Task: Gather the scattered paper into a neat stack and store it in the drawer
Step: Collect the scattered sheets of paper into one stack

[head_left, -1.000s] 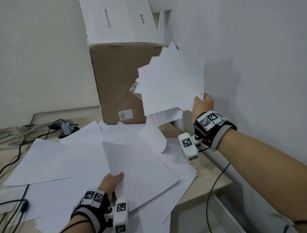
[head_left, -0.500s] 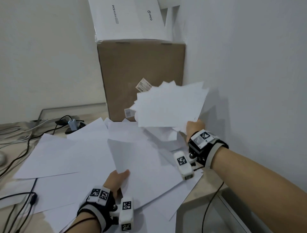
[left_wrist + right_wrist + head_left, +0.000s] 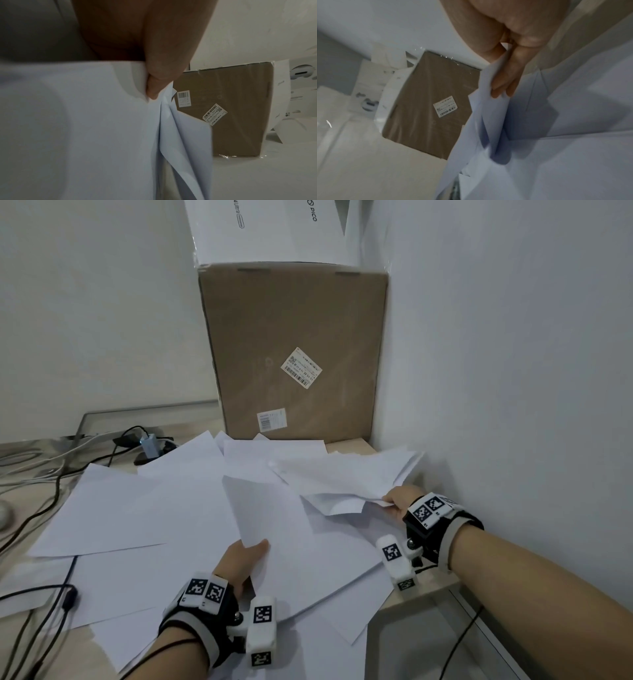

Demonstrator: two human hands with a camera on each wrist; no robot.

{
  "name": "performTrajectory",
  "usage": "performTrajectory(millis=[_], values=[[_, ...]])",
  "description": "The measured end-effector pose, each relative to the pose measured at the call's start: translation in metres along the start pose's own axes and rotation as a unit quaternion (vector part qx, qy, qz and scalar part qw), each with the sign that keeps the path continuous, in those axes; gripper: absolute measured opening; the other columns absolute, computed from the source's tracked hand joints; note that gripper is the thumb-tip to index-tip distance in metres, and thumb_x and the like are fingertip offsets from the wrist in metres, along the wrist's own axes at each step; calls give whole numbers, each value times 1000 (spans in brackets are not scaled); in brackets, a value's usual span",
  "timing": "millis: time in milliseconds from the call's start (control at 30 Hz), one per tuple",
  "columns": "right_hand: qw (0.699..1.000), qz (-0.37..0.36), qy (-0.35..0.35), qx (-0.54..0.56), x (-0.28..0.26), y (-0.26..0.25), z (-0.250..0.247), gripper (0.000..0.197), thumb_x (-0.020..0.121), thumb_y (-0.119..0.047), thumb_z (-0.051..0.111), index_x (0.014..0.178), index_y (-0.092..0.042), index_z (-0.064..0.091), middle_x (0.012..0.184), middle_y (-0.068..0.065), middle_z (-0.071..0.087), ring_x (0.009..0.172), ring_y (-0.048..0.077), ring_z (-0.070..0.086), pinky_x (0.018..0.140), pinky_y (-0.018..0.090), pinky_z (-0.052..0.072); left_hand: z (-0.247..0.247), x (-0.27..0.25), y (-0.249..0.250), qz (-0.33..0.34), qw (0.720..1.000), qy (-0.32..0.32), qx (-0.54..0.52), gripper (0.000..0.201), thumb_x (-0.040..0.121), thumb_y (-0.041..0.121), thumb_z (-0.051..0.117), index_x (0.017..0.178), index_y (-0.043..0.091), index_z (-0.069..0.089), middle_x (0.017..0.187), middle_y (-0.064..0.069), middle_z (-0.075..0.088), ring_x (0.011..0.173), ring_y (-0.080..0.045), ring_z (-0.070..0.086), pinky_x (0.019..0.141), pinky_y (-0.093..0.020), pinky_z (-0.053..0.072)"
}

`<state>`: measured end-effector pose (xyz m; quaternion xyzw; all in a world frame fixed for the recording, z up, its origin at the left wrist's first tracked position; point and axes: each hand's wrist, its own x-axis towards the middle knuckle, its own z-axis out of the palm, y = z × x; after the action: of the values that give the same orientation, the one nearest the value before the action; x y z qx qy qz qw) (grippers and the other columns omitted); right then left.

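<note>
Head view: right hand (image 3: 399, 501) grips a fanned bundle of sheets (image 3: 346, 474) low over the tabletop (image 3: 346, 445). Left hand (image 3: 241, 559) pinches a single sheet (image 3: 263, 508). Only the wrist views show fingers (image 3: 508, 86) beneath the paper

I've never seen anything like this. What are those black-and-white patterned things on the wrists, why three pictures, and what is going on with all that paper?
No machine here: a person works with bare hands. The patterned squares sit on wrist straps that carry small cameras. One picture comes from a camera on the head, looking down; the other two look along each hand.

White sheets of paper lie scattered over a desk, with cables at its left and a cardboard box standing at the back against the wall.

The left hand pinches the edge of one sheet. The right hand grips a loose bundle of sheets, low over the desk.
</note>
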<state>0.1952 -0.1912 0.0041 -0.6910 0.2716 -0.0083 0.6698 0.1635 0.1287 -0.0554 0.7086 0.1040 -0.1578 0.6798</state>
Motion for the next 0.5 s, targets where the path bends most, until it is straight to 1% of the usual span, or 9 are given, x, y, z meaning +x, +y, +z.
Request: performTrajectory(millis=[33, 133, 167, 233, 267, 300, 433, 467, 500], values=[[999, -6, 3, 44, -5, -4, 3, 39, 87, 10, 51, 125, 4, 49, 132, 22, 50, 86, 20, 58, 70, 22, 55, 0, -1, 2, -3, 1000, -3, 4, 53, 73, 33, 67, 115, 2, 60, 108, -23, 69, 103, -43, 64, 98, -58, 46], [985, -27, -6, 170, -11, -19, 8, 45, 90, 17, 41, 134, 14, 36, 134, 28, 45, 74, 17, 55, 64, 22, 55, 1, -4, 7, -17, 1000, 1, 10, 33, 93, 23, 58, 115, -1, 58, 109, -24, 67, 103, -43, 63, 97, -55, 47], [976, -28, -6, 215, -20, -25, 9, 40, 90, 17, 40, 130, 14, 41, 134, 30, 45, 73, 18, 55, 60, 22, 55, 0, -2, 6, -22, 1000, 8, 10, 31, 96, 22, 54, 116, -2, 57, 110, -25, 67, 104, -43, 63, 97, -55, 47], [961, -32, 1, 273, -31, -35, 10, 23, 90, 18, 40, 104, 9, 56, 118, 28, 53, 72, 24, 56, 49, 24, 56, 1, -1, 7, -24, 999, 20, 8, 31, 99, 23, 50, 116, -3, 56, 111, -27, 65, 104, -44, 62, 96, -54, 47], [957, -34, 7, 287, -34, -36, 10, 20, 90, 19, 40, 92, 6, 56, 111, 25, 55, 72, 26, 57, 45, 26, 56, 2, -2, 9, -26, 999, 28, 6, 31, 99, 23, 49, 115, -3, 55, 111, -27, 65, 104, -44, 62, 95, -53, 48], [957, -30, 0, 287, -39, -38, 11, 20, 90, 19, 41, 91, 6, 56, 110, 24, 55, 71, 27, 57, 44, 27, 56, 3, 0, 9, -30, 999, 35, 9, 33, 99, 25, 48, 115, -3, 55, 110, -27, 64, 101, -44, 62, 93, -51, 49], [970, -37, -2, 241, -46, -32, 18, 32, 90, 18, 42, 119, 8, 51, 111, 21, 55, 73, 25, 57, 46, 26, 56, 7, 1, 12, -31, 998, 61, -14, 33, 101, 27, 43, 117, -2, 49, 93, -16, 61, 80, -32, 58, 75, -38, 48], [976, -35, -1, 217, -48, -29, 19, 33, 89, 18, 43, 119, 8, 52, 110, 20, 57, 78, 28, 60, 52, 29, 59, 7, 3, 12, -33, 997, 67, -36, 38, 101, 30, 43, 122, -1, 48, 97, -16, 62, 82, -32, 58, 78, -40, 49], [982, -33, 6, 183, -47, -24, 22, 32, 88, 17, 45, 119, 11, 53, 113, 22, 59, 87, 33, 62, 66, 36, 61, 7, 4, 12, -39, 995, 69, -54, 44, 101, 36, 42, 126, -1, 47, 103, -18, 62, 86, -34, 60, 80, -42, 50]])
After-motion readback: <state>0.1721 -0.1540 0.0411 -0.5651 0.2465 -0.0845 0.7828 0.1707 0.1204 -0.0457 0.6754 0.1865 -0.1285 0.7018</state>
